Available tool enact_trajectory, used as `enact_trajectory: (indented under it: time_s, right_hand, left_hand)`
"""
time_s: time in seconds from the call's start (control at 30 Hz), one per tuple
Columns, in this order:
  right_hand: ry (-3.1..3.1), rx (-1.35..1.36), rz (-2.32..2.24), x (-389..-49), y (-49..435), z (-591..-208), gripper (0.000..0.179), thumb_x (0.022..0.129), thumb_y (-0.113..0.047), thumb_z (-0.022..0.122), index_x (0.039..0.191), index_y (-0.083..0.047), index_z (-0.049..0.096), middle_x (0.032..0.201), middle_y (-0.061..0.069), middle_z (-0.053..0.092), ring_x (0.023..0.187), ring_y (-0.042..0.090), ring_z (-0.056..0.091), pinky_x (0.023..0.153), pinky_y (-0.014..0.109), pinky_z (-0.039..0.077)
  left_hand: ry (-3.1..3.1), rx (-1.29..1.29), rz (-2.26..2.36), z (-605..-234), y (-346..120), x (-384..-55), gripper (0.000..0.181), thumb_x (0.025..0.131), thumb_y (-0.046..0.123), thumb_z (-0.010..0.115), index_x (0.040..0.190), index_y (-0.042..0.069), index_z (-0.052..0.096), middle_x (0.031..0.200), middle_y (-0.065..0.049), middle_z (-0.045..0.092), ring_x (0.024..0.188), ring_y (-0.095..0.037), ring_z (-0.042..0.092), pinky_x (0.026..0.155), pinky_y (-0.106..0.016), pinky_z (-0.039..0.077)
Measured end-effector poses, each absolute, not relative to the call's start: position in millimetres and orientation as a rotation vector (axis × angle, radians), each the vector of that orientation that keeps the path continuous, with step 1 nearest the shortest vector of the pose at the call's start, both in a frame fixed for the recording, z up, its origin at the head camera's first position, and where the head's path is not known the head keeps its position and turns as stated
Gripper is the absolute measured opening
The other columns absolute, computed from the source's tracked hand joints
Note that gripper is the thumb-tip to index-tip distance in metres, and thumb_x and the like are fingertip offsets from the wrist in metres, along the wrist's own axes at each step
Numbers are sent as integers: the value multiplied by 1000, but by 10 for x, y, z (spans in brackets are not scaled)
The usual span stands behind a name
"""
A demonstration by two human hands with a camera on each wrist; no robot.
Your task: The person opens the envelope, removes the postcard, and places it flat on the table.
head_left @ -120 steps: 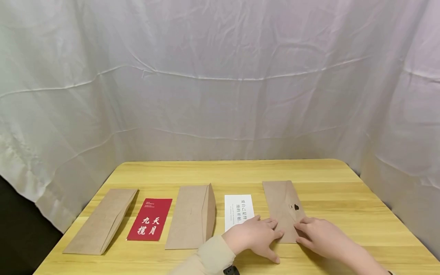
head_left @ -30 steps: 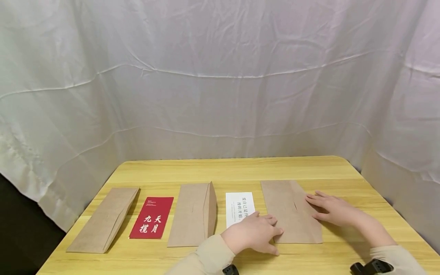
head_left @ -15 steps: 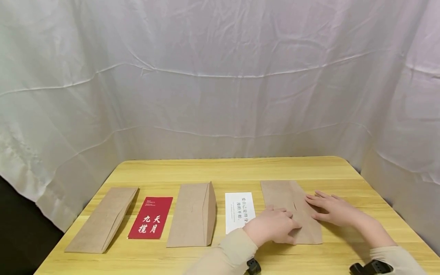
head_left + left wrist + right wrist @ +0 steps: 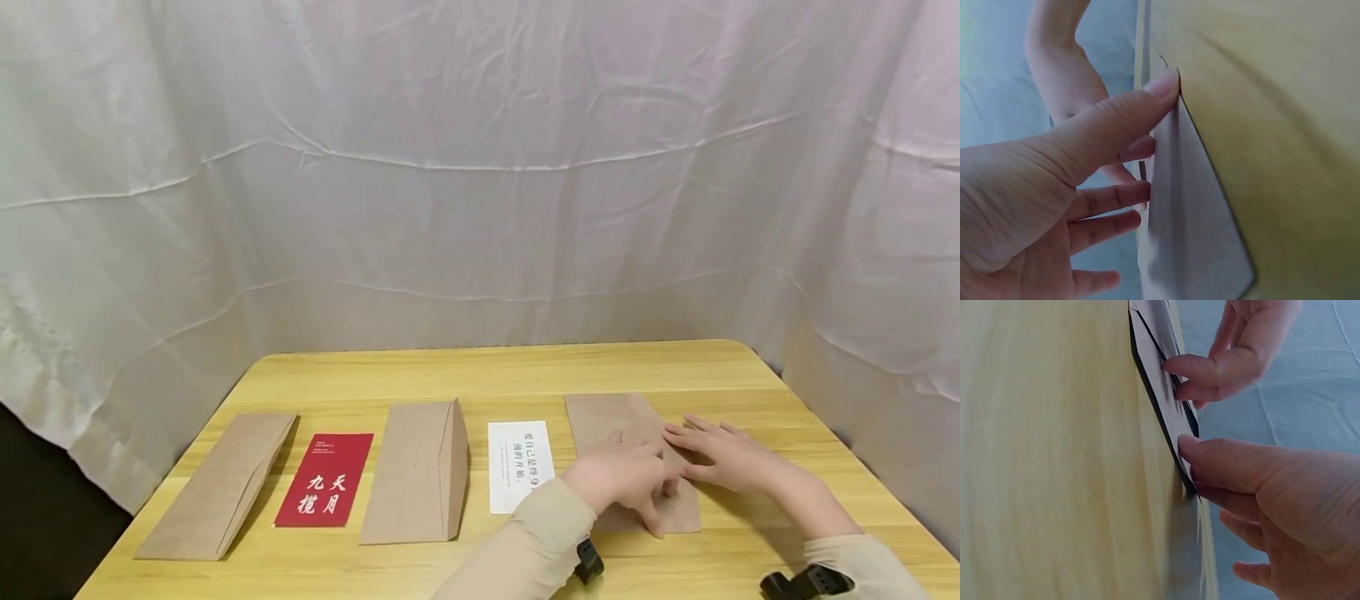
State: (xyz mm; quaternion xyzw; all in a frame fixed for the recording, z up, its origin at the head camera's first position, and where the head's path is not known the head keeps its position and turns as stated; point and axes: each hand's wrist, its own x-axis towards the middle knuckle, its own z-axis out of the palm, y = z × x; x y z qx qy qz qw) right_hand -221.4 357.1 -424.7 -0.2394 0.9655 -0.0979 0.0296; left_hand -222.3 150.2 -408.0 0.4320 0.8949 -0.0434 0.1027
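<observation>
A brown paper envelope (image 4: 600,417) lies flat at the right of the table, its flap (image 4: 686,508) folded out to the right. My left hand (image 4: 626,475) is over its middle, fingertips down at the paper. Up close in the left wrist view, the thumb (image 4: 1163,87) touches the paper near an edge, the other fingers loosely extended. My right hand (image 4: 731,458) rests its fingertips on the flap's right edge; in the right wrist view the thumb (image 4: 1188,444) lies on the paper and the index finger is close behind. The left hand hides the envelope's centre.
Left of it lie a white printed card (image 4: 510,467), a second brown envelope (image 4: 408,475), a red card (image 4: 326,479) with white characters and a third brown envelope (image 4: 213,492). A pale curtain (image 4: 480,233) surrounds the wooden table (image 4: 510,371).
The envelope's flap, folded over with a black mark showing earlier, is now spread out. My right hand has moved right and up; my left has moved right from its lower left corner onto the middle.
</observation>
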Motion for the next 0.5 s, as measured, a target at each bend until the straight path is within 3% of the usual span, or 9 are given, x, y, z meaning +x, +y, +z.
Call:
enact_trajectory:
  time_s: [0.23, 0.5]
  right_hand:
    - [2986, -736, -298, -2198, 3546, -4243, 59, 91, -46, 62, 136, -8, 58, 143, 14, 54, 134, 49, 39, 100, 74, 30]
    - [2984, -715, -304, -2206, 3554, -4234, 58, 92, -46, 61, 136, -8, 57, 144, 14, 53, 136, 48, 38, 101, 74, 29]
  left_hand:
    - [2640, 1291, -177, -4087, 1548, -2249, 41, 66, 67, 75, 88, 41, 53, 105, 24, 47, 121, 2, 43, 118, -42, 29]
    - [2639, 1342, -187, -4102, 1558, -2258, 41, 67, 71, 71, 87, 39, 51, 101, 21, 44, 117, 2, 41, 117, -44, 30]
